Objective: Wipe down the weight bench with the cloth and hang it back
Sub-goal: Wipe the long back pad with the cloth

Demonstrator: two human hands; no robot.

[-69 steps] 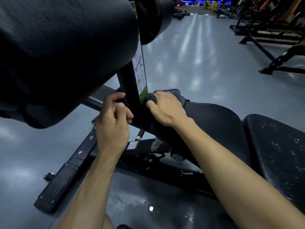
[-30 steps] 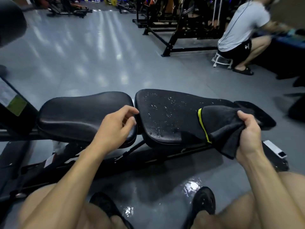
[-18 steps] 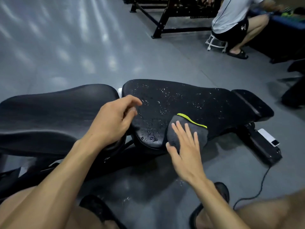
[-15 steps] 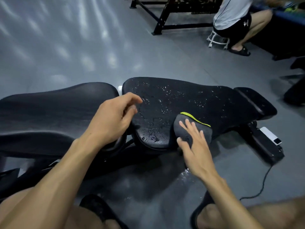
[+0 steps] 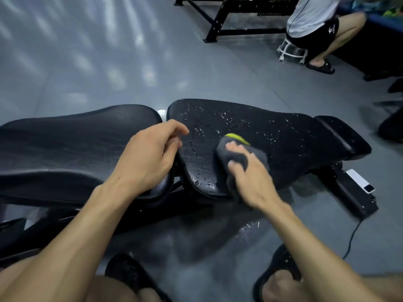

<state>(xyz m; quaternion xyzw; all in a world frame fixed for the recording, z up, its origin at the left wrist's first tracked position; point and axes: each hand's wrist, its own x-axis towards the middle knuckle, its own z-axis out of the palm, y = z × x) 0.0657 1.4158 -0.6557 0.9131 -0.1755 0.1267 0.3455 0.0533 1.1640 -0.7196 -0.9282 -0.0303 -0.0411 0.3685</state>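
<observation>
A person crouched beside a black weight bench (image 5: 294, 136) presses a grey cloth (image 5: 242, 155) with a yellow-green edge onto the bench's long back pad, close to that pad's near edge and toward its left end. The right hand (image 5: 250, 177) lies on top of the cloth with its fingers (image 5: 234, 147) spread and bent over the bunched fabric, gripping it against the pad; part of the cloth hangs over the pad's near edge under the palm. White droplets speckle the back pad from its left end to the narrow headrest section at its right end, and more wet marks sit at the near left corner. The left hand (image 5: 148, 158) rests at the gap between the seat pad (image 5: 76, 138) and the back pad, its fingers loosely curled and holding nothing, the thumb reaching toward the wet pad's left edge. The seat pad, to the left, looks dry. Below the pads the bench's black frame (image 5: 353, 192) runs along the grey floor (image 5: 109, 62), with a white-tipped block at its right end and a black cable (image 5: 352, 240) trailing from it. A wet patch shines on the floor under the right forearm. Both of the person's feet wear black sandals (image 5: 281, 267) at the bottom edge of the view. In the far right corner another person (image 5: 314, 20) in a white shirt and black shorts squats over a small white stool (image 5: 292, 51) beside a black equipment rack (image 5: 229, 20).
</observation>
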